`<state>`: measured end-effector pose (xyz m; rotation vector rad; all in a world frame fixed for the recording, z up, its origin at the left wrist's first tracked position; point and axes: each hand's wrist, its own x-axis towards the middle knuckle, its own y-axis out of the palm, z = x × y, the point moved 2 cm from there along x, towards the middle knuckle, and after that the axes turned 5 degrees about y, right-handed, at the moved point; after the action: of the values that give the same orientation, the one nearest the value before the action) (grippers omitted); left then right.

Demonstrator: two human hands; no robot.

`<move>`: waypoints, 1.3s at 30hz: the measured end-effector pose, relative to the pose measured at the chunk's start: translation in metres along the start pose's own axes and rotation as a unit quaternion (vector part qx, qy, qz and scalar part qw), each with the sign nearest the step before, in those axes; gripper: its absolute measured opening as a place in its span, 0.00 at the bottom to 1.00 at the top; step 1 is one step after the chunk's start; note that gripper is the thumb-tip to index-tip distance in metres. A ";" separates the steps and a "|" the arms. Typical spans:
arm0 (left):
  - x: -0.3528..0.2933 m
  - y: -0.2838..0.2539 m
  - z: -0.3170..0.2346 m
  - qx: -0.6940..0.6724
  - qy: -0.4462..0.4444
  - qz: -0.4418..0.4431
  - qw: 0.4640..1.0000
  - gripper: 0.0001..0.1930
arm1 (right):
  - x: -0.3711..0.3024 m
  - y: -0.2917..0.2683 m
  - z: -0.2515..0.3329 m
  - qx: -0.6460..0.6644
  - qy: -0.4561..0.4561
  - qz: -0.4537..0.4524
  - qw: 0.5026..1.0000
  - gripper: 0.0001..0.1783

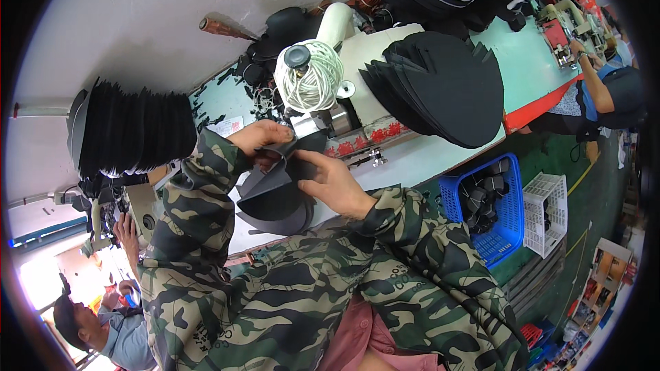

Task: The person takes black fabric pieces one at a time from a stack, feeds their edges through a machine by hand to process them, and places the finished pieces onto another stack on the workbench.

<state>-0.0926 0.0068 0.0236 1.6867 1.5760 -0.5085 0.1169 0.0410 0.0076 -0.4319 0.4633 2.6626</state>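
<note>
Both my hands are at the front of a bench-top machine (335, 25), which carries a thick coil of white cord (309, 81) on top. A bent, thin black sheet piece (269, 189) is between them. My left hand (261, 139) pinches its upper edge close to the machine's metal head (307, 126). From the right, my right hand (337, 184) grips the same piece with thumb and fingers. More of the black material curves below, over the pale bench; whether it is one piece or several I cannot tell.
A fanned stack of black rounded pieces (454, 82) lies right of the machine. Another tall stack (134, 130) stands left. A blue basket (509, 223) with black parts and a white basket (553, 185) sit right, below bench height. Co-workers (124, 336) are at left and far right.
</note>
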 end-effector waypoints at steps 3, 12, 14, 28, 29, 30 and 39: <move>0.018 -0.001 -0.009 0.074 0.006 -0.011 0.997 0.12 | 0.005 -0.012 -0.011 0.102 -0.035 -0.059 0.992 0.28; 0.032 0.065 0.009 0.365 0.273 -0.099 0.884 0.12 | -0.048 -0.098 0.046 -0.349 -0.133 -0.157 0.914 0.13; 0.011 0.083 0.008 0.229 0.156 -0.059 0.959 0.14 | -0.069 -0.103 0.056 -0.321 -0.150 -0.159 0.921 0.12; 0.024 0.051 0.015 0.213 0.124 -0.179 0.953 0.15 | -0.054 -0.067 0.050 -0.312 -0.239 -0.310 0.866 0.19; 0.023 0.054 0.012 0.218 0.126 -0.196 0.948 0.15 | -0.047 -0.066 0.054 -0.333 -0.248 -0.313 0.854 0.19; 0.028 0.060 0.007 0.224 0.132 -0.207 0.943 0.14 | -0.045 -0.072 0.059 -0.335 -0.247 -0.315 0.853 0.19; 0.007 0.011 0.058 0.520 0.317 -0.373 0.700 0.08 | -0.111 -0.104 0.141 -0.411 -0.336 -0.513 0.675 0.25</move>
<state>-0.0685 -0.0316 -0.0152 2.0237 2.8534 -1.6107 0.2270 0.1470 0.1476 0.1122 -0.9813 1.5203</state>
